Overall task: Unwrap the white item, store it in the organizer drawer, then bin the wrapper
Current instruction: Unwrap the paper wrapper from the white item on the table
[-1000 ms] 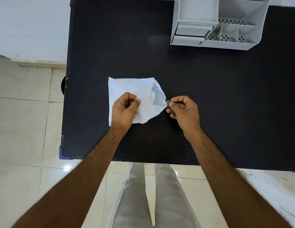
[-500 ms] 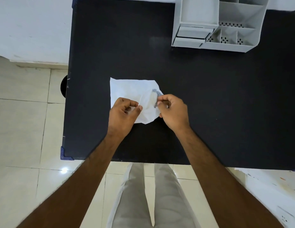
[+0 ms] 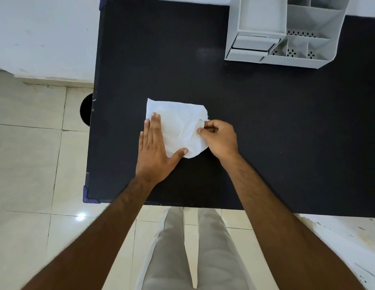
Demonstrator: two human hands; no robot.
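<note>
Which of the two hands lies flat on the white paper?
The left hand: its straight fingers press the white paper onto the table. The right hand is curled, pinching the paper's right edge.

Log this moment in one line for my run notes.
left hand presses wrapper flat | right hand pinches its edge | organizer untouched

Lighting: bright, even, diffuse. Glare: one small white hotspot on the floor tile, just beyond the near-left corner of the worktop. Shadows: soft, faint. Worktop matte, with a pale sheen toward its far side. Focus: sharp centrally. Wide-angle bowing of the worktop edges.
</note>
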